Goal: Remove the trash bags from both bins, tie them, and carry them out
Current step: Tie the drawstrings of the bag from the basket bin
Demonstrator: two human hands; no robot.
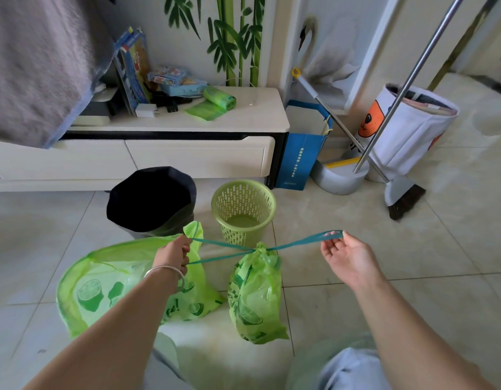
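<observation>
On the tiled floor in front of a low white cabinet (187, 123) sit two green trash bags. Nearest the middle, the smaller bag (256, 294) is cinched at the top, with its teal drawstring (297, 242) pulled out sideways in two loops. Gripping one loop is the left hand (174, 253), closed into a fist and wearing a silver bracelet (166, 270). At the other end, the right hand (346, 256) is mostly open, palm up, with the loop caught on its fingertips. Beside the left arm, the larger bag (103, 288) lies open. Behind the bags stand a bin with a black liner (150, 201) and a bare green basket (243, 211).
</observation>
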